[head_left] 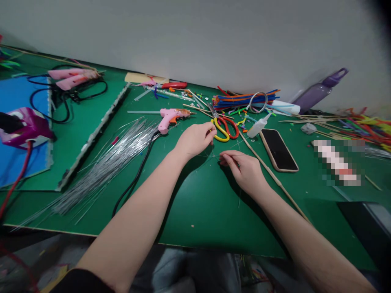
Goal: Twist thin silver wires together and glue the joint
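Observation:
My left hand rests on the green table with its fingers pinched together near the yellow and red scissors. My right hand lies just to the right, fingers also pinched. Thin silver wires run between the two hands and cross there; both hands pinch them. A pink glue gun lies left of my left hand, its black cord trailing toward the front edge.
A bundle of silver wires fans out at left. A phone, a white glue bottle, coloured pipe cleaners, wooden sticks and a purple bottle lie at right. More glue guns and a blue board sit at far left.

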Available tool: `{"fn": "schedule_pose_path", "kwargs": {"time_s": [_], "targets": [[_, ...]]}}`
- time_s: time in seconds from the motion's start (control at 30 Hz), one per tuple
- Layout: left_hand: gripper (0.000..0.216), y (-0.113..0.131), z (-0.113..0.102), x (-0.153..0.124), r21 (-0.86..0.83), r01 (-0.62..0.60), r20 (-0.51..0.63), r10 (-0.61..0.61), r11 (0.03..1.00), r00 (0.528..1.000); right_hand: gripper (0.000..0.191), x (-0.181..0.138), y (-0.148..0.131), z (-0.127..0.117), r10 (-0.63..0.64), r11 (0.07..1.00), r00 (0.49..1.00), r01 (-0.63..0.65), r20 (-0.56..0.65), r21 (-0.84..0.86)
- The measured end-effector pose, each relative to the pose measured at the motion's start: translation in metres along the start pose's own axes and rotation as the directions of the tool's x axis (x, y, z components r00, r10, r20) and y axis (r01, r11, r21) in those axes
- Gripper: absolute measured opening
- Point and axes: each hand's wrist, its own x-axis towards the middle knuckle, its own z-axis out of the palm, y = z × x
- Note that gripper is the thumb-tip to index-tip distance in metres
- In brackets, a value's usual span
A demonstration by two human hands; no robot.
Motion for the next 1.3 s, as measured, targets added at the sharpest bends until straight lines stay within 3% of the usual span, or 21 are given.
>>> {"fn": "schedule_pose_path", "kwargs": {"time_s": [0.4, 0.67, 1.3], "targets": [[0.019, -0.001, 0.0008, 0.0023, -0.035, 0.061, -0.009, -0.061, 0.998, 0.998, 0.022, -0.0004, 0.0002, 0.0, 0.007, 1.0, 1.0, -0.007, 0.015, 0.024], [0.022, -0.0023, 0.001, 0.0025, -0.01, 0.015, -0.004, -0.015, 1.0, 1.0, 0.024, 0.001, 0.0016, 0.0003, 0.004, 1.0, 1.0, -0.004, 0.005, -0.004], [0.023, 0.0006, -0.0011, 0.0026, 0.026, 0.054, 0.038, -0.055, 0.998, 0.998, 0.023, 0.0001, 0.0026, 0.0009, -0.031, 0.999, 1.0, 0.031, 0.0, -0.02]]}}
